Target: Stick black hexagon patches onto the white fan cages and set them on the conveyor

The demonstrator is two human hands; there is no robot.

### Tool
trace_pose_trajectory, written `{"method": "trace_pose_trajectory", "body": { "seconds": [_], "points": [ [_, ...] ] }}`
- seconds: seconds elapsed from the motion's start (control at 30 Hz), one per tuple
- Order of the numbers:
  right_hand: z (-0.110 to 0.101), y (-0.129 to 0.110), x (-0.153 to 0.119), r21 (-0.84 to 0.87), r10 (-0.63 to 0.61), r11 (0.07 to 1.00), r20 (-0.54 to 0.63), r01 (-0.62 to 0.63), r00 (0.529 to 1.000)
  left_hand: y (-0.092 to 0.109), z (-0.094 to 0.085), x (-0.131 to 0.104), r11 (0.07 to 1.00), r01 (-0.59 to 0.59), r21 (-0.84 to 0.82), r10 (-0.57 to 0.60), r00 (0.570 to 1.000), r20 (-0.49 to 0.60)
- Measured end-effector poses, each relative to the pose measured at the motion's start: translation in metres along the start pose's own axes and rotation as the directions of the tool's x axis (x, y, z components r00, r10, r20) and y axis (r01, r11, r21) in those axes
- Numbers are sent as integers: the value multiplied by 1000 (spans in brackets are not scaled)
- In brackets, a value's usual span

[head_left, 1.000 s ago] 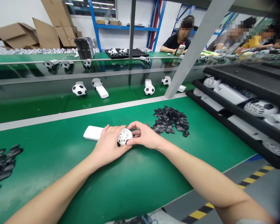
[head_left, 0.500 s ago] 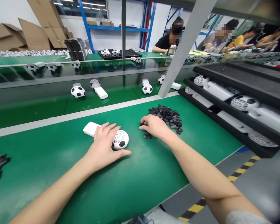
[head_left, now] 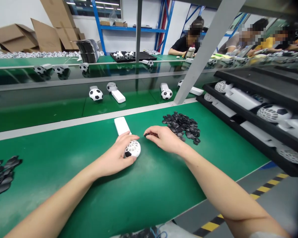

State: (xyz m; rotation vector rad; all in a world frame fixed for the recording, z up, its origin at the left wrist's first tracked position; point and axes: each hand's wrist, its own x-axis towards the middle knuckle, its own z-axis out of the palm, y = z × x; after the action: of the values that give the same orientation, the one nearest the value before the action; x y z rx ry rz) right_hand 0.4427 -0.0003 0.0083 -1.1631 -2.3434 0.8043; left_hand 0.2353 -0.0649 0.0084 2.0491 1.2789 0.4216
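My left hand (head_left: 116, 155) is closed round the football-shaped head of a white handheld fan (head_left: 122, 125) lying on the green work surface. Its grille faces up between my thumb and fingers, and the white handle points away from me. Just to the right, my right hand (head_left: 162, 138) pinches a small black piece (head_left: 146, 135) between thumb and fingertips, a short gap from the ball. Behind that hand lies a pile of loose black pieces (head_left: 182, 124).
More black pieces (head_left: 3, 175) lie at the left edge. Football fans (head_left: 96, 94) rest on the belt beyond a metal rail. Black trays (head_left: 253, 115) with white fans are stacked at the right, by a slanted post (head_left: 203, 53). Several people sit across the line.
My right hand has drawn back from the pile towards the ball with a black piece. My left hand has closed on the fan, whose handle has swung to point away from me.
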Motion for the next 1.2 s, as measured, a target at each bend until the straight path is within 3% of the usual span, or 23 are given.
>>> {"method": "trace_pose_trajectory", "body": {
  "seconds": [0.17, 0.27, 0.53, 1.0, 1.2],
  "points": [
    [1, -11, -6, 314, -120, 947, 144, 69, 982, -2, -1, 0, 999, -20, -25, 21, 1000, 19],
    [5, -12, -6, 421, -99, 907, 230, -7, 968, 0, -1, 1, 1000, -5, -5, 5, 1000, -15],
    [19, -14, -4, 461, -115, 886, 98, 58, 989, 3, 9, 4, 1000, 30, 2, -29, 989, -148],
    [35, -7, 1, 639, 20, 756, 190, -139, 982, 0, 13, 5, 998, -32, -59, 19, 976, -215],
    [35, -7, 1, 665, -7, 732, 224, -148, 975, 0, 12, 5, 996, -17, -86, -3, 975, -224]
  ]
}}
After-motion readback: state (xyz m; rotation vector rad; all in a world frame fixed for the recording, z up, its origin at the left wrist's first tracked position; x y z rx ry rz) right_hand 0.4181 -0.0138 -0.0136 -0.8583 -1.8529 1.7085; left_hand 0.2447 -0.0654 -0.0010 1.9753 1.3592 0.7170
